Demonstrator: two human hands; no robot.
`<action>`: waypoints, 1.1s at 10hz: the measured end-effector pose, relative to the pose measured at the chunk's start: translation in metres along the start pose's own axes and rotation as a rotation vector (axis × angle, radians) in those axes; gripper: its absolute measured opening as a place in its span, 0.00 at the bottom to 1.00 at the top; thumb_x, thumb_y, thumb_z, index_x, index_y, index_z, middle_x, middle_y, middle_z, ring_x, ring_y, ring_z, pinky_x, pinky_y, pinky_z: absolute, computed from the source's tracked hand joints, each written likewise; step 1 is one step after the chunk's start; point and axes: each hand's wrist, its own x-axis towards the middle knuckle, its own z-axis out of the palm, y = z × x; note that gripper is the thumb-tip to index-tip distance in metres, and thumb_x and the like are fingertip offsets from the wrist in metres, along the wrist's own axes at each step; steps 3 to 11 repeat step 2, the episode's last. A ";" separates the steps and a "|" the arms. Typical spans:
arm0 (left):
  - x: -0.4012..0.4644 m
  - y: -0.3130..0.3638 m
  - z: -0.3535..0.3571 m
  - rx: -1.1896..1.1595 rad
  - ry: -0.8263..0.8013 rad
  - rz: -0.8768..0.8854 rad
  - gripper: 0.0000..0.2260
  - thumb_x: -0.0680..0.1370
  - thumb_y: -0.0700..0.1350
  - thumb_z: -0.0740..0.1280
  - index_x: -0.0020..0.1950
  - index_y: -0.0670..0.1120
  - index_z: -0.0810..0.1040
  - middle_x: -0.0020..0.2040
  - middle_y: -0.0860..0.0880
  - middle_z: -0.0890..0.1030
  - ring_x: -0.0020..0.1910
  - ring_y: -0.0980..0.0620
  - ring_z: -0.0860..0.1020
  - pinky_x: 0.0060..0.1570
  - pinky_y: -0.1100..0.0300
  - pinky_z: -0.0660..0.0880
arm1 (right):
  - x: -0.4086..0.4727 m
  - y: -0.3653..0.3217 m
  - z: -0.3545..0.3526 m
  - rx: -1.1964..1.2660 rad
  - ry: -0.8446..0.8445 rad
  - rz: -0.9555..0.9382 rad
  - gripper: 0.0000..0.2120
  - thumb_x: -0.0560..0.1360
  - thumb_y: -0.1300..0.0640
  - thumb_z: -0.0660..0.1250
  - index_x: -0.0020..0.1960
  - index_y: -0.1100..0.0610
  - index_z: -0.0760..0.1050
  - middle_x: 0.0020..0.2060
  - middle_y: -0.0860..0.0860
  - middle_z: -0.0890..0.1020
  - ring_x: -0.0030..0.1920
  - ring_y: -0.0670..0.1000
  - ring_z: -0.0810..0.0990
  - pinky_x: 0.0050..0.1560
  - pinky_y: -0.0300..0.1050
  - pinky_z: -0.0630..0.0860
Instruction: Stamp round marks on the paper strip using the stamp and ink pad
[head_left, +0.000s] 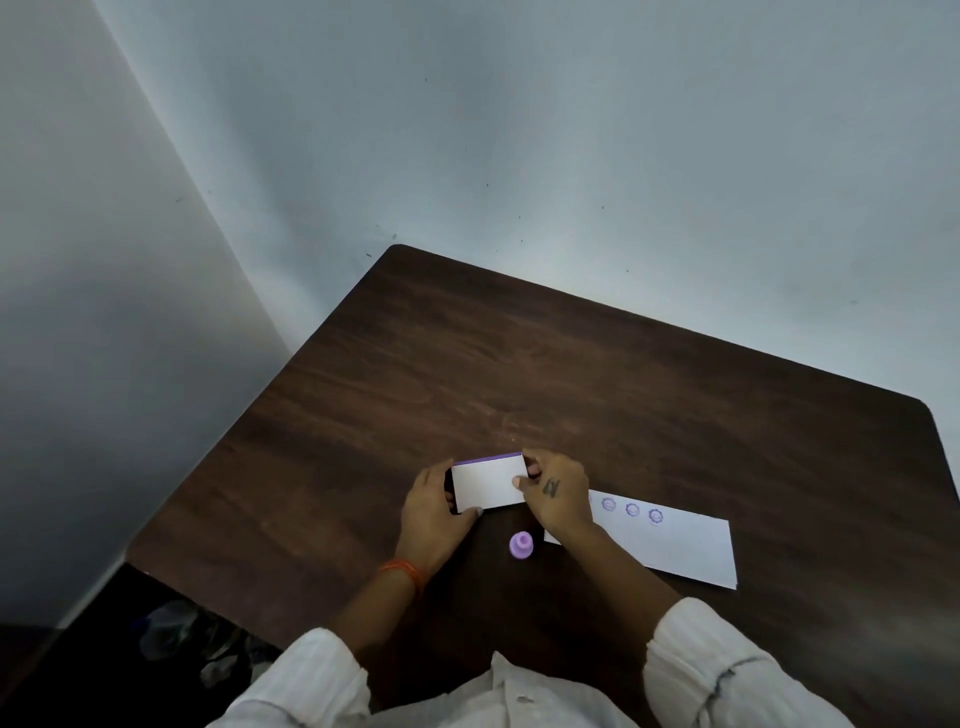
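Both hands, the left hand (434, 506) and the right hand (558, 493), are holding the ink pad (488, 483) on the surface (467, 364); the purple stamp (521, 544) is standing near it, and the paper strip (670, 545) is lying at the right.

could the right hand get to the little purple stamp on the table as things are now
Probably yes, once it lets go. The small purple round stamp stands alone on the dark wooden table, just below the right hand, nothing between them. But that hand and the left hand hold the white-lidded ink pad box.
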 end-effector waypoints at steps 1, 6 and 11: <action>-0.003 0.005 -0.007 -0.009 -0.034 -0.024 0.34 0.67 0.43 0.75 0.69 0.44 0.64 0.67 0.43 0.68 0.48 0.52 0.75 0.49 0.60 0.74 | -0.001 -0.005 -0.008 -0.036 -0.036 -0.004 0.16 0.71 0.58 0.70 0.58 0.59 0.76 0.51 0.57 0.83 0.51 0.56 0.80 0.50 0.43 0.74; -0.004 0.010 -0.014 0.014 0.020 -0.017 0.34 0.68 0.47 0.74 0.70 0.44 0.63 0.70 0.43 0.65 0.53 0.49 0.75 0.55 0.57 0.73 | -0.004 -0.009 -0.018 -0.012 0.038 -0.059 0.12 0.72 0.56 0.69 0.54 0.60 0.78 0.50 0.58 0.83 0.52 0.58 0.80 0.46 0.42 0.71; -0.004 0.010 -0.014 0.014 0.020 -0.017 0.34 0.68 0.47 0.74 0.70 0.44 0.63 0.70 0.43 0.65 0.53 0.49 0.75 0.55 0.57 0.73 | -0.004 -0.009 -0.018 -0.012 0.038 -0.059 0.12 0.72 0.56 0.69 0.54 0.60 0.78 0.50 0.58 0.83 0.52 0.58 0.80 0.46 0.42 0.71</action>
